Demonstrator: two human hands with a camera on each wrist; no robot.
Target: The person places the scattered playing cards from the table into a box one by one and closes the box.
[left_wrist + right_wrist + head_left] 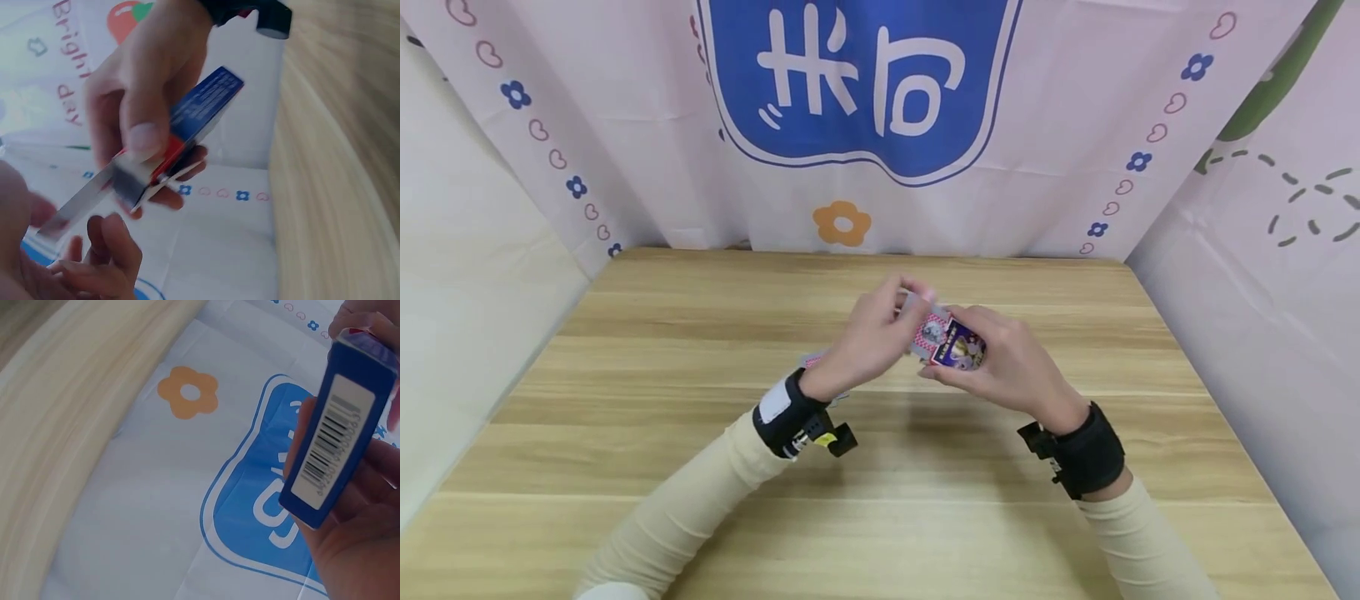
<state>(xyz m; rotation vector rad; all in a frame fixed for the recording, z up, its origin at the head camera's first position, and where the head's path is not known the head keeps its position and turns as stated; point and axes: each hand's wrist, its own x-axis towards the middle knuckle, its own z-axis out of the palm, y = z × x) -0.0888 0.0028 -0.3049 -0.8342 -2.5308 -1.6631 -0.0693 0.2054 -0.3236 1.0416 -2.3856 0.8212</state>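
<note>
My right hand [1011, 358] grips a blue playing card box [964, 346] above the table. In the right wrist view, the box's narrow side [337, 440] shows a white barcode label. A stack of playing cards [932, 333] with red-patterned backs sticks out of the box's end. My left hand [876, 337] holds the outer end of that stack between thumb and fingers. From the left wrist view, the cards [81, 200] appear edge-on and blurred, with an open flap by the box's mouth. More cards [812, 360] lie on the table, partly hidden behind my left wrist.
The wooden table [880, 517] spreads beneath both hands. A printed curtain [647, 167] with a blue emblem hangs along its back edge, and pale cloth walls stand at both sides. Each wrist wears a black camera band.
</note>
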